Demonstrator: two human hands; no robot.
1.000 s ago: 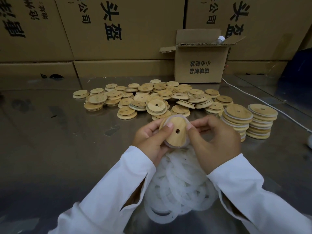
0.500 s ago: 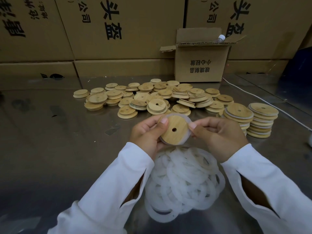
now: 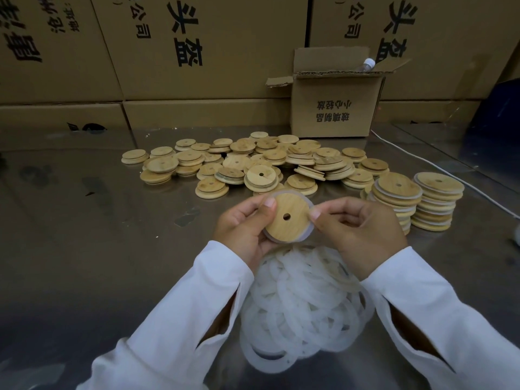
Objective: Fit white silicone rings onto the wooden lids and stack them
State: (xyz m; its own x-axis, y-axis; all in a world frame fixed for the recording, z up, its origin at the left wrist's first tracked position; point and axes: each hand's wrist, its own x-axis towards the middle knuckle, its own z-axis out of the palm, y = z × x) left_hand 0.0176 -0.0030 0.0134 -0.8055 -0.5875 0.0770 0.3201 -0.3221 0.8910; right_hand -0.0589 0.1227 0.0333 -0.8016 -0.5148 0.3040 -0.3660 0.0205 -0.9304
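Wooden lid (image 3: 288, 218) is being held tilted above the counter (image 3: 84, 249), with a white silicone ring (image 3: 309, 234) showing round its rim. It is being pinched by the left hand (image 3: 242, 229) and right hand (image 3: 357, 232) at opposite edges. Loose rings (image 3: 304, 305) are lying heaped beneath. Bare lids (image 3: 253, 164) are lying scattered behind, ringed stacks (image 3: 396, 192) to the right.
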